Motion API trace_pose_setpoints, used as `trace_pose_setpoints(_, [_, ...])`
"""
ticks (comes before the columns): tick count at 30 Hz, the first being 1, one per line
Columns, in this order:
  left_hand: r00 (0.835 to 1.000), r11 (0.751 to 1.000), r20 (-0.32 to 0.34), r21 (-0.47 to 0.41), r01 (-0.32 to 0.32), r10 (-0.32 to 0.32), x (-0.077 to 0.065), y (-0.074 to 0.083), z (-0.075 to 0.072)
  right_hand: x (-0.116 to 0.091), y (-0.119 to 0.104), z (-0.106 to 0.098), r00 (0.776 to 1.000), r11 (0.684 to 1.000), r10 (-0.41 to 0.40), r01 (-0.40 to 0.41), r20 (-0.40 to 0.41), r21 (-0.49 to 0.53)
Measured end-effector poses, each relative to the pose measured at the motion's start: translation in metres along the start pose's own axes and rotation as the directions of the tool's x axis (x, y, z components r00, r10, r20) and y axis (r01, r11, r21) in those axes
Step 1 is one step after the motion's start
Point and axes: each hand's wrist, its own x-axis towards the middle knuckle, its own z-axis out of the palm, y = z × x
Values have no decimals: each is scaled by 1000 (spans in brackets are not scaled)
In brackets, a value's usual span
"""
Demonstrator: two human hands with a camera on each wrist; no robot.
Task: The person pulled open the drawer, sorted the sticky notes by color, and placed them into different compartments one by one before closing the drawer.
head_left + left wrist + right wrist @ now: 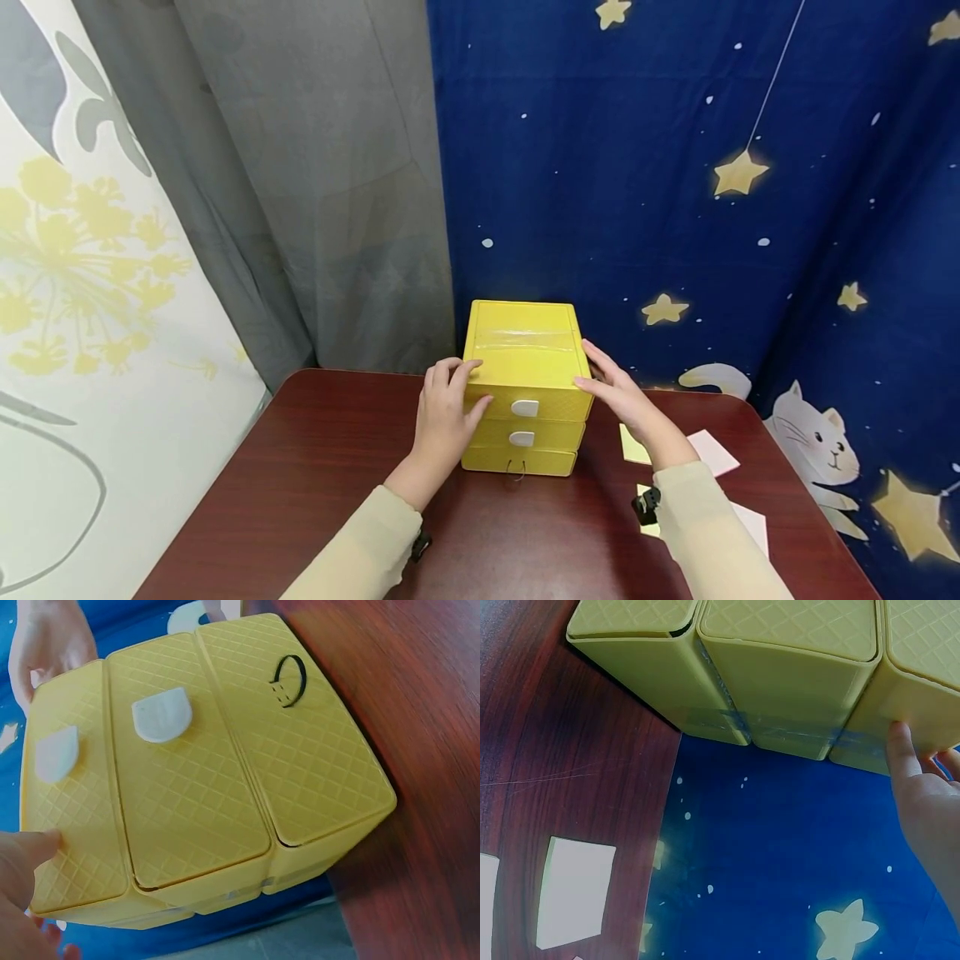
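Observation:
A yellow three-drawer storage box (525,367) stands on the table between my two hands. White tabs sit on its top drawer (551,406) and middle drawer (558,436); the bottom drawer (315,750) has a thin black loop (304,675). All three drawers look closed. My left hand (441,417) rests at the box's front left corner, thumb on the top drawer's face and fingers spread over the upper edge. At the right, my right hand (628,404) touches the upper side with loosely extended fingers, its thumb by the top front corner. Clear tape (522,337) crosses the lid.
Right of the box lie several paper notes, among them a yellow one (633,446) and a pale pink one (714,452), partly under the right forearm. Behind the dark red table (352,433) hang a grey curtain (360,250) and a blue star-patterned curtain (570,192).

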Motion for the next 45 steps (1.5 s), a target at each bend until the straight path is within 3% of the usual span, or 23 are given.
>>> trace_pose_setpoints(5, [986, 978, 107, -147, 146, -131, 3, -2, -2, 0, 1, 0, 1000, 1000, -2, 2, -4, -8])
trace_pose_setpoints(10, [950, 912, 228, -302, 277, -213, 10, -6, -8, 0, 1, 1, 1000, 1000, -7, 7, -4, -9])
trace_pose_setpoints(13, [912, 864, 329, -351, 360, -246, 18, -9, -13, 0, 1, 0, 1000, 1000, -10, 10, -8, -9])
trace_pose_setpoints(16, [862, 827, 431, -357, 434, -266, 28, -12, -17, 0, 2, 0, 1000, 1000, -8, 8, -10, -11])
trace_pose_setpoints(21, [780, 803, 562, -310, 508, -277, 41, -19, -18, 0, 2, 1, 1000, 1000, -6, 6, -10, -5])
trace_pose_setpoints(24, [738, 784, 613, -297, 546, -282, 46, -23, -18, 1, 3, 1, 1000, 1000, -13, 13, -10, 2])
trace_pose_setpoints(26, [722, 781, 634, -290, 553, -276, 48, -25, -17, 1, 3, 1, 1000, 1000, -16, 16, -10, 4])
trace_pose_setpoints(29, [715, 779, 650, -298, 551, -257, 50, -27, -16, 1, 4, 1, 1000, 1000, -21, 21, -12, 7])
trace_pose_setpoints(31, [720, 784, 648, -303, 542, -247, 50, -29, -15, 1, 4, 1, 1000, 1000, -23, 23, -12, 9])
trace_pose_setpoints(40, [780, 783, 574, -355, 511, -249, 41, -32, -8, 2, 7, 2, 1000, 1000, -12, 11, -27, -5])
trace_pose_setpoints(45, [797, 762, 545, -391, 517, -261, 37, -33, -3, 1, 6, 2, 999, 1000, -4, 3, -45, -23])
